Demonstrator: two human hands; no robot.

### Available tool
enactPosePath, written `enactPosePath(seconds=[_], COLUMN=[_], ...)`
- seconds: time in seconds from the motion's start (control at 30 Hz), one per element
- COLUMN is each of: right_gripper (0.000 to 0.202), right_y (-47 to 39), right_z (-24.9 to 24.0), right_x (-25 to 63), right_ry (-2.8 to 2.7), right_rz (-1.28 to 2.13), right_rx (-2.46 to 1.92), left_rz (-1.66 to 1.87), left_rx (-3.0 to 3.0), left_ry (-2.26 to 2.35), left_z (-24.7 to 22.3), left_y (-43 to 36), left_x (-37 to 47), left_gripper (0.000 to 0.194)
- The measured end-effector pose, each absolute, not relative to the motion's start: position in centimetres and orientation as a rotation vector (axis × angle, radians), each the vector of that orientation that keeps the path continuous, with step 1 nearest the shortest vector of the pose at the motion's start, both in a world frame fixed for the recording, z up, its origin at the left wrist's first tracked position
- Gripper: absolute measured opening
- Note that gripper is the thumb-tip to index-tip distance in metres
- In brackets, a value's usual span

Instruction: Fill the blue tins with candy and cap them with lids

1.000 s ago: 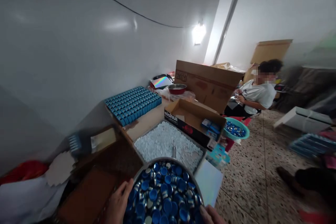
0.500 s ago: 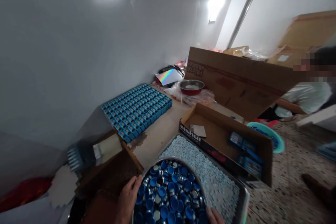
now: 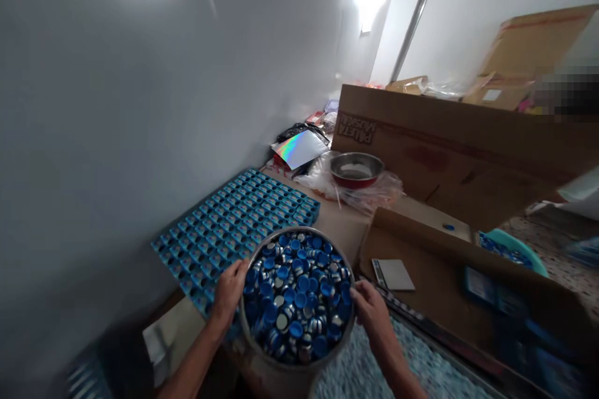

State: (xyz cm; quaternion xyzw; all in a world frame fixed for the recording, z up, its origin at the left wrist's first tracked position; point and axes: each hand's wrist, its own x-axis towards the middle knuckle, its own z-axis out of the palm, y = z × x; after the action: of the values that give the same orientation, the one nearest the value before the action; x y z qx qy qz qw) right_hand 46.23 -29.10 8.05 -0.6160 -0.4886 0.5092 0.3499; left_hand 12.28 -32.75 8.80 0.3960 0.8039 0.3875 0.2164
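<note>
Between my two hands is a round metal bowl (image 3: pixel 347 330), full of small blue and silver caps (image 3: pixel 299 299). My left hand (image 3: pixel 230 290) grips its left rim, and my right hand (image 3: pixel 369 307) grips the right rim; the fingers beneath the bowl are hidden. Behind the bowl and to its left stand rows of small blue boxes (image 3: pixel 224 224) with dark openings on top. Under my right forearm lies a metal tray of small pale blue and white pieces (image 3: pixel 397 361).
An open cardboard box (image 3: pixel 421 262) with a white card and blue packs stands at the right. Farther back are a red-sided metal bowl (image 3: pixel 356 182) on plastic, a large cardboard sheet (image 3: pixel 449 156) and a turquoise basin (image 3: pixel 538 260). A person is partly visible at far right.
Both my hands have lifted the bowl of caps forward, away from me, over the table near the blue boxes. The camera view has shifted, bringing the cardboard box closer.
</note>
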Motion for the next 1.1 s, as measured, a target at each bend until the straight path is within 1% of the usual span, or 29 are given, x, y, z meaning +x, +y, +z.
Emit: enactPosePath(seconds=[0.1,0.27,0.37,0.47,0.6,0.7,0.73,0.8,0.87,0.93,1.03,1.1], right_gripper=[0.031,0.032,0.032,0.033,0.026,0.021,0.022,0.03,0.04,0.052,0.078,0.089], right_y=[-20.6,-9.9,-5.8,-3.5,-3.0,-3.6,-3.9,-4.6,-5.5,-6.3,-7.0,-6.9], right_z=[7.9,6.9,5.8,5.0,5.6,7.9,8.8,10.4,11.6,11.9,11.0,9.7], right_x=[40.4,32.5,28.9,26.6,26.0,25.9,25.5,24.0,21.9,19.7,17.1,16.2], right_ry=[-1.332,-1.301,-1.265,-1.252,-1.335,-1.421,-1.485,-1.724,-2.031,-2.223,-2.28,-2.256], right_rz=[1.134,1.113,1.086,1.059,1.0,0.859,0.794,0.683,0.622,0.597,0.556,0.542], right_rx=[-1.667,-1.767,-1.806,-1.845,-1.957,-2.056,-2.085,-2.101,-2.036,-1.959,-1.965,-1.955], left_rz=[1.097,1.021,0.974,0.921,0.84,0.82,0.823,0.835,0.878,0.963,1.047,1.039], left_rx=[1.208,1.262,1.287,1.328,1.397,1.466,1.52,1.683,1.826,1.856,1.806,1.788], left_ry=[2.101,2.047,2.047,2.042,2.027,2.043,2.052,2.054,2.035,2.02,2.06,2.127], left_z=[7.5,4.6,3.2,2.4,2.8,4.3,5.0,6.3,6.9,6.8,5.5,4.6], left_y=[-23.2,-9.9,-4.2,-0.7,0.1,-2.2,-3.4,-5.9,-8.1,-9.4,-9.2,-8.1], left_x=[6.2,-1.7,-4.7,-6.7,-8.0,-8.0,-7.7,-6.7,-4.9,-2.7,0.4,1.8], left_gripper=[0.047,0.04,0.038,0.037,0.036,0.026,0.028,0.04,0.045,0.052,0.067,0.071])
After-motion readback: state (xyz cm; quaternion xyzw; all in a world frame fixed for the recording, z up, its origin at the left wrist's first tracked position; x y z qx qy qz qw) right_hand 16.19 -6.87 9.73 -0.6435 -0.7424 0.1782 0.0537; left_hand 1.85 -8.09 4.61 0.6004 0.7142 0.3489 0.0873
